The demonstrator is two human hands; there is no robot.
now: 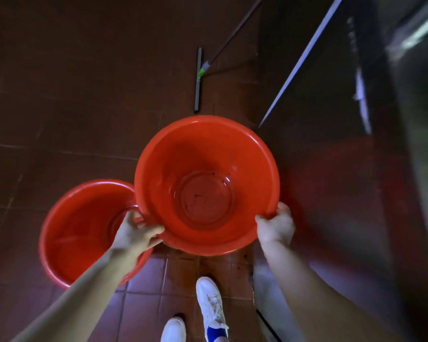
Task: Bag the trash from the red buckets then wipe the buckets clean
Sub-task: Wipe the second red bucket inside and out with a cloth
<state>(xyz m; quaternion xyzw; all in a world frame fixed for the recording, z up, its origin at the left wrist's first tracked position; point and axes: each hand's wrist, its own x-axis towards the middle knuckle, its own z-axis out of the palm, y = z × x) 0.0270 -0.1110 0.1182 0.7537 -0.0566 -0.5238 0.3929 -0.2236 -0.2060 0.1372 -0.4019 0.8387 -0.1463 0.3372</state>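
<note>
Above the tiled floor (59, 107), I hold one red bucket (198, 149) by its near rim, left grip (136, 234) and right grip (276, 227) each curled round the edge; the second red bucket (77, 228) sits lower left, partly overlapped by the first.

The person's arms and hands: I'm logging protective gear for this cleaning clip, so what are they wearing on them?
Nothing shows on them. The left hand and right hand are ungloved, and the left forearm and right forearm are bare to the frame's edge, with no sleeve in view. No watch, bracelet or ring can be made out, though the picture is slightly blurred.
</note>
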